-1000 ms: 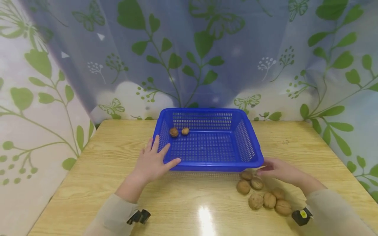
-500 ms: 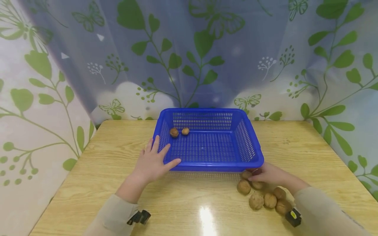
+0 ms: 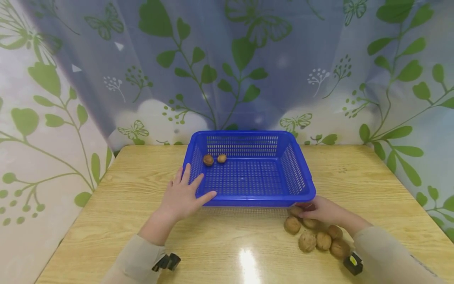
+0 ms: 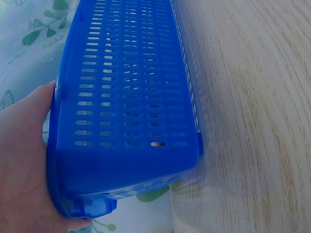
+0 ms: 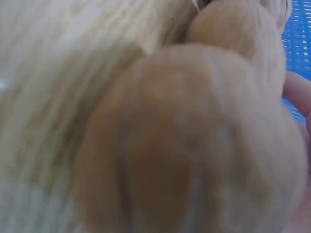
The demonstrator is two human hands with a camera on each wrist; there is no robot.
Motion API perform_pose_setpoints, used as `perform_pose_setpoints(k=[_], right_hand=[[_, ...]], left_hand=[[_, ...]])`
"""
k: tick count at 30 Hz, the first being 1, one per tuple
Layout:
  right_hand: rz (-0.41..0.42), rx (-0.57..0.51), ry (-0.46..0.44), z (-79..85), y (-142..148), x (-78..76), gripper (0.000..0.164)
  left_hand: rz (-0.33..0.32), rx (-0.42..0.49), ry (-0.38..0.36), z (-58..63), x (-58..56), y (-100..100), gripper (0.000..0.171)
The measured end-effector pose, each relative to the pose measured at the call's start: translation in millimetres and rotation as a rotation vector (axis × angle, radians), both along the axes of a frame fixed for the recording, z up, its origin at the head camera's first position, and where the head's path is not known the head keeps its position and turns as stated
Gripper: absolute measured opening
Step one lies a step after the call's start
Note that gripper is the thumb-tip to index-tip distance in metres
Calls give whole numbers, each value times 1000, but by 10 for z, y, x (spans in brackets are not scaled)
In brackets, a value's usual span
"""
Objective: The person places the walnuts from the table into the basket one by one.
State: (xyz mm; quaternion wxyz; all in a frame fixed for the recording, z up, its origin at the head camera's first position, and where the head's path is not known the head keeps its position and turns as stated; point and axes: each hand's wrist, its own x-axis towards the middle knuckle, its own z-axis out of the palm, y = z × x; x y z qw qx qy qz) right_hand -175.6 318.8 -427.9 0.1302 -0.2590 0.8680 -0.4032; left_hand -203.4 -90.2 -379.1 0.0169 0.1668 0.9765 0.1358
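Observation:
A blue plastic basket (image 3: 244, 198) with slotted walls stands on the table. My left hand (image 3: 182, 199) rests over its front left corner, fingers spread along the left rim and thumb on the front rim; the left wrist view shows the same hand (image 4: 22, 145) against the rim. At the basket's front right corner, my right hand (image 3: 324, 211) pinches a walnut (image 3: 295, 212) between thumb and fingers, its fingertips partly hidden under the rim. More walnuts (image 3: 323, 240) lie beside that hand. A large blurred walnut (image 5: 194, 141) fills the right wrist view.
Inside the basket, a brown walnut (image 3: 208, 159) and a smaller, paler nut (image 3: 222, 158) lie at the back left. The wood-grain table (image 3: 209, 248) ends at a leaf-patterned curtain (image 3: 220, 79) behind the basket.
My right hand has moved left and slightly down, from beside the basket's corner onto the walnuts, its thumb and fingers drawing in. The left hand and basket stay still.

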Motion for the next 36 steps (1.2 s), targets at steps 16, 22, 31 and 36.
perform_pose_setpoints(k=[16,22,31,36], right_hand=[[-115,88,-11,10,164,184,30],[-145,62,-15,26,225,233,27],[-219,65,-37,140,301,294,31],[-252,65,-41,228,344,326,34]], left_hand=[[2,-12,-14,-1,-6,6,88],[-1,-16,-12,-5,-7,4,89],[0,-13,-1,-15,-15,-2,91],[-2,-18,7,-22,-17,-8,92]])
